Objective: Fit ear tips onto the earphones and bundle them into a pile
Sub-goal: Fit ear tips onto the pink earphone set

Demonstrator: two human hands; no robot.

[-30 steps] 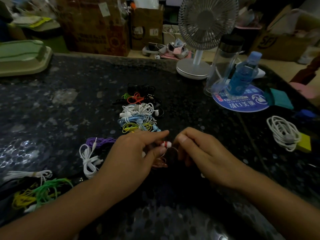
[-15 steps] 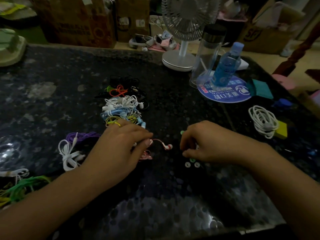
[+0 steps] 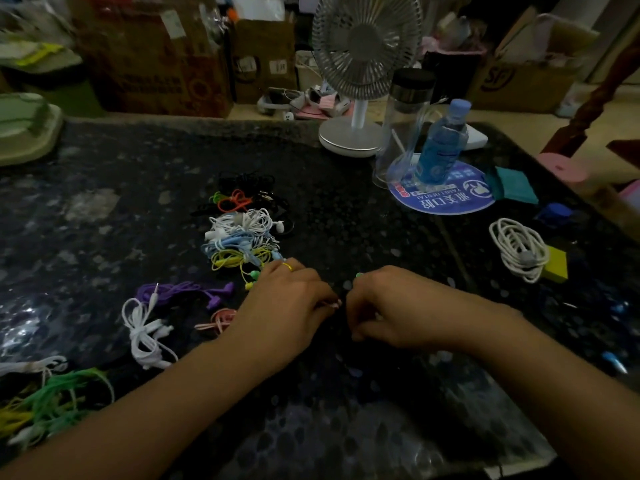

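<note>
My left hand and my right hand meet fingertip to fingertip low on the dark table. The left hand pinches the earbud end of a pink earphone, whose coiled cable trails out to its left. The right hand's fingers are curled, pinching a small ear tip against that earbud; the tip is mostly hidden. One green ear tip lies just beyond the right hand. A pile of bundled earphones in white, blue, yellow, orange and black sits beyond the left hand.
Purple earphones, white earphones and a green and yellow tangle lie at the left. A white coiled cable lies at the right. A fan, a clear flask and a blue bottle stand at the back.
My right hand has lifted from the loose ear tips on the table and moved left to meet the left hand. The left hand still holds the pink earphone.
</note>
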